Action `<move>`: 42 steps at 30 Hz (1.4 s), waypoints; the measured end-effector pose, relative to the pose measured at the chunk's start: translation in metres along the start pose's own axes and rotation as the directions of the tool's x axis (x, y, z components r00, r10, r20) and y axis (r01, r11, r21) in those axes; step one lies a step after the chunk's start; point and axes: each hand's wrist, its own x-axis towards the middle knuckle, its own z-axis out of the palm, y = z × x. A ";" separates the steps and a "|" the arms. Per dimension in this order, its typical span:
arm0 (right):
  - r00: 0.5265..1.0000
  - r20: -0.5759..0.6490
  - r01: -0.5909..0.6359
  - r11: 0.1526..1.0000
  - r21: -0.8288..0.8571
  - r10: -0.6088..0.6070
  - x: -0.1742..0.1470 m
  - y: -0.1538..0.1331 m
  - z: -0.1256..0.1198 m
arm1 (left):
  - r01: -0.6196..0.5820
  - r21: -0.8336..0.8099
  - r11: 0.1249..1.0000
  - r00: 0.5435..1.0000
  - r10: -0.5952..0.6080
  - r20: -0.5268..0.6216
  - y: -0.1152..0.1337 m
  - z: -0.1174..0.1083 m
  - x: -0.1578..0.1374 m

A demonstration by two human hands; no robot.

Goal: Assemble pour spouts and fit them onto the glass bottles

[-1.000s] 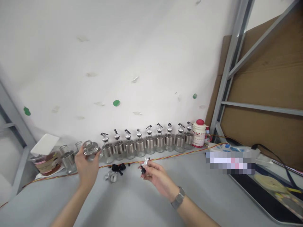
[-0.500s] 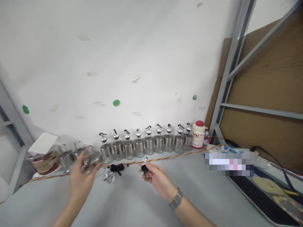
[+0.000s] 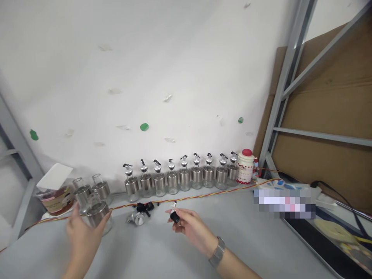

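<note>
My left hand, slightly blurred, has its thumb and fingers around a glass bottle with a steel sleeve and a bare neck. That bottle is close to the table in front of two more uncapped bottles, one of them the sleeved bottle. Between the thumb and fingers of my right hand is a pour spout, its black stopper end pointing down and its silver tip up. Loose black parts and silver-grey spout pieces lie on the table between my hands.
Along the wall stands a row of several bottles topped with spouts. A red-and-yellow twisted cord runs across the table in front of them. A food tub is at left, a red-topped container and a dark tray at right.
My left hand has brought the bottle down and to the left, nearer to me. My right hand, still holding the spout, has shifted slightly left and down.
</note>
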 end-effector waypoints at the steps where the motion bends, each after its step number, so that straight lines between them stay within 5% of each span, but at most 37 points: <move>1: 1.000 -0.012 0.004 1.000 -0.012 -0.004 0.001 0.002 0.000 | -0.088 0.012 0.996 0.994 0.088 -0.060 0.011 -0.003 -0.006; 3: 0.998 -0.051 0.017 0.998 -0.064 -0.021 0.004 0.007 0.000 | -0.227 -0.074 0.971 0.974 0.225 -0.040 0.033 -0.007 -0.023; 5: 0.992 -0.100 0.059 0.980 -0.192 -0.079 0.005 0.011 0.000 | -0.208 -0.290 0.934 0.926 0.284 0.250 0.052 -0.004 -0.045; 7: 0.967 -0.111 0.164 0.891 -0.424 -0.231 0.003 0.014 0.002 | 0.114 -0.429 0.896 0.763 0.198 0.616 0.065 0.008 -0.069; 9: 0.912 -0.027 0.291 0.693 -0.659 -0.408 -0.003 0.015 0.004 | 0.485 -0.453 0.748 0.562 0.131 0.817 0.072 0.024 -0.090; 12: 0.872 0.168 0.381 0.424 -0.822 -0.460 -0.013 0.015 0.008 | 0.762 -0.383 0.523 0.380 0.120 0.917 0.070 0.044 -0.108; 17: 0.905 0.261 0.375 0.340 -0.862 -0.336 -0.017 0.020 0.010 | 0.891 -0.269 0.365 0.281 0.020 0.959 0.058 0.049 -0.106; 22: 0.903 0.290 0.389 0.320 -0.864 -0.316 -0.016 0.021 0.011 | 0.876 -0.259 0.406 0.321 -0.092 0.942 0.061 0.039 -0.099; 30: 0.884 0.176 0.319 0.283 -0.905 -0.434 -0.012 0.022 0.006 | 0.705 -0.593 0.389 0.700 -0.247 0.670 0.059 0.027 -0.075; 33: 0.910 0.130 0.241 0.249 -0.938 -0.393 -0.001 0.031 0.004 | 0.607 -0.689 0.396 0.794 -0.290 0.534 0.053 0.027 -0.065; 38: 0.934 0.223 0.222 -0.035 -0.974 -0.280 0.029 0.040 0.017 | 0.571 -0.746 0.344 0.818 -0.323 0.477 0.047 0.029 -0.060; 42: 0.937 0.239 0.220 -0.100 -0.970 -0.256 0.058 0.049 0.033 | 0.597 -0.737 0.317 0.799 -0.322 0.508 0.044 0.031 -0.059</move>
